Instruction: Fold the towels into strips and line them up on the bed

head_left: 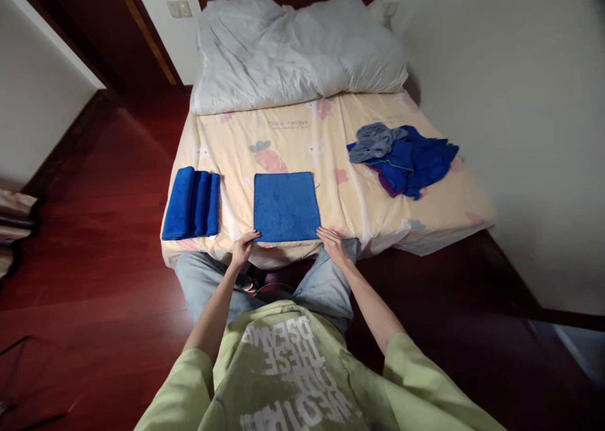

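Note:
A blue cloth [286, 206] lies flat and square on the bed, close to its front edge. At the cloth's near left corner is my left hand [244, 247], its fingers closed on that corner. My right hand [333, 244] has its fingers on the near right corner, pressed together there. Several folded blue cloths [191, 203] lie side by side to the left. On the right sits a loose pile of crumpled blue cloths [416, 160], with a grey cloth [375, 141] on top and a bit of purple showing below.
The bed [227, 141] has a yellowish patterned sheet. A white quilt [302, 53] is bunched at its far end. A wall [510, 135] stands to the right, and a dark red floor [108, 229] extends to the left.

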`<state>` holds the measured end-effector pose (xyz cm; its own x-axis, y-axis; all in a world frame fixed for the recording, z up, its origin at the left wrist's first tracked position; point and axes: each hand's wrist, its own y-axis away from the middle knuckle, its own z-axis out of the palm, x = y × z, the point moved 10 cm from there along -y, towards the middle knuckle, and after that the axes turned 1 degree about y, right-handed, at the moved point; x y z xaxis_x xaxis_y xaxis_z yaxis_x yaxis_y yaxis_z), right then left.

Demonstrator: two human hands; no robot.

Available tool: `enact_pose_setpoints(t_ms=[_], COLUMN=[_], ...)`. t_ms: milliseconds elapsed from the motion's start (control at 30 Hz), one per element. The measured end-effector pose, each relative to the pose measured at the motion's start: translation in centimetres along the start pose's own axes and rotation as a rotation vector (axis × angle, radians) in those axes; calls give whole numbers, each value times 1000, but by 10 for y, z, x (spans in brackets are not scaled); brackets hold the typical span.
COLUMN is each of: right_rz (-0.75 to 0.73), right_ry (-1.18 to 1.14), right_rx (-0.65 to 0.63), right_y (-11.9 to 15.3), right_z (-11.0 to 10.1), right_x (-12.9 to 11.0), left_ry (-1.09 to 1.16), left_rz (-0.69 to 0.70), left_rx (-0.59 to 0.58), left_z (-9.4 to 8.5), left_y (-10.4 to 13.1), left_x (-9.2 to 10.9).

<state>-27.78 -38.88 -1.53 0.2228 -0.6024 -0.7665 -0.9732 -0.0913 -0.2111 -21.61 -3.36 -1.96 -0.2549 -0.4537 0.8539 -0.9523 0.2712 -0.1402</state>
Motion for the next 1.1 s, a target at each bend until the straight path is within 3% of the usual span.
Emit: enact_pose_setpoints(t_ms=[133, 267, 467, 767, 1100], right_rz=[-90, -136, 13, 14, 116], right_ry=[62, 97, 2, -87, -154], right_rx=[84, 49, 101, 113, 151], right_y=[9, 13, 8, 5, 6], right_z=[-8, -2, 0, 2, 2], right_x=[-13, -20, -2, 3, 25], left_ry=[48, 49, 29, 1, 45], left_rz=[-2, 2, -31, 37, -43], left_rx=[-16, -20, -27, -124, -56], left_z=[-1, 1, -1, 0, -7], left_y=[4, 6, 3, -4, -7], left_x=[-6, -11, -13, -8, -13])
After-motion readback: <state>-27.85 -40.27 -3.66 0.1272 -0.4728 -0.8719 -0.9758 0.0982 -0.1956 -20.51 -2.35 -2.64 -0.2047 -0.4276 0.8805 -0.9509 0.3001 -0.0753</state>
